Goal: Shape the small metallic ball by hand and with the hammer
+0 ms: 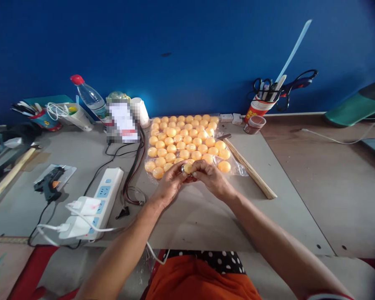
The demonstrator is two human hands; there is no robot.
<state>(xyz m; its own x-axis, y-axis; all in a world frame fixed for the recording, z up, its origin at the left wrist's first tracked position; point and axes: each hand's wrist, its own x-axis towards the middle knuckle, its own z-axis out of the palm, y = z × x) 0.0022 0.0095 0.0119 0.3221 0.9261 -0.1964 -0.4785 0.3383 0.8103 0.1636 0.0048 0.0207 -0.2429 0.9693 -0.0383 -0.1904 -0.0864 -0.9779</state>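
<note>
Both hands meet over the grey board [203,216] in front of me. My left hand [168,183] and my right hand [211,177] pinch one small orange ball [188,168] between their fingertips, along with a small dark part that I cannot make out. Just beyond them lies a clear plastic bag [237,166] packed with several rows of orange balls [183,139]. The held ball hovers at the bag's near edge.
A wooden stick [251,170] lies right of the bag. A white power strip [95,204] with plugs, cables and a glue gun [50,185] sit at the left. A water bottle [89,98], cups and a red cup [258,109] holding scissors line the blue wall.
</note>
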